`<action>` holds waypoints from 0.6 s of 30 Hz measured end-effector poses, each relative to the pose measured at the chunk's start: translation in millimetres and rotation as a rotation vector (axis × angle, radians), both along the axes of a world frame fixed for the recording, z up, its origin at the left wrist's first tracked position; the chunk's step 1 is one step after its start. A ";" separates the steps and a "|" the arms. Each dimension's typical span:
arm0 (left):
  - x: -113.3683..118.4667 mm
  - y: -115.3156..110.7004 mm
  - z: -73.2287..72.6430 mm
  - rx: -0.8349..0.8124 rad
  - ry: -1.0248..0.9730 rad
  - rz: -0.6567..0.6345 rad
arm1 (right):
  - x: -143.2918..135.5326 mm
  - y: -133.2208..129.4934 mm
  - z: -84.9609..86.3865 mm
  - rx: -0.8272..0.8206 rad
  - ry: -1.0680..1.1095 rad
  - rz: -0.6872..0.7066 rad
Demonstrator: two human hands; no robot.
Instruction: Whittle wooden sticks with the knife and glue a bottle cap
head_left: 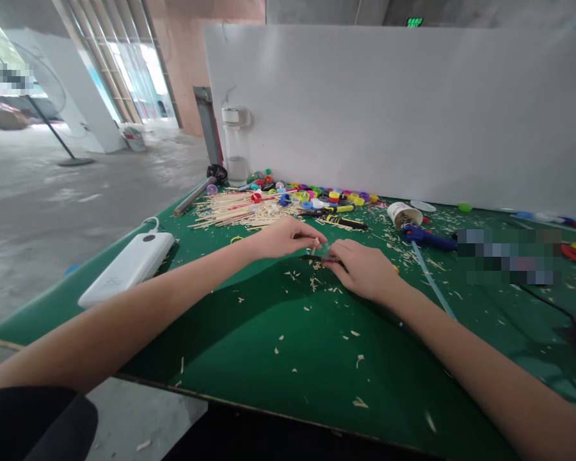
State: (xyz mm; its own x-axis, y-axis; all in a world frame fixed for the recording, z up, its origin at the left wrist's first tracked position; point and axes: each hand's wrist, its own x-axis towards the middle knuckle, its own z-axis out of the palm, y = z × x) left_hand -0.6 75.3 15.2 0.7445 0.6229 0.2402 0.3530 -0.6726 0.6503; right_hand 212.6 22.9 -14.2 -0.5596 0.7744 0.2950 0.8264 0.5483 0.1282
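My left hand pinches a small pale piece between thumb and fingertips, above the middle of the green table. Close against it on the right, my right hand is closed around a dark, thin blade, which points left under the pale piece. Most of the blade's handle is hidden in the fingers. Wood shavings lie on the table below both hands.
Behind the hands are wooden sticks, colored caps and yellow-black tools. A white power bank lies left. Right are a tipped cup, a blue glue gun and cables. A bottle stands before the white board.
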 end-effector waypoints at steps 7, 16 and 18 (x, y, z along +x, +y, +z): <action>4.7 -3.4 -4.0 0.083 0.020 -0.016 | -3.4 -1.0 -1.7 0.029 -0.075 0.009; -1.1 4.0 -17.2 -0.118 -0.182 0.169 | 13.1 -8.8 2.7 0.062 0.134 -0.029; 2.1 0.6 -20.3 -0.142 -0.232 0.212 | 14.1 -8.0 1.8 0.064 0.146 -0.032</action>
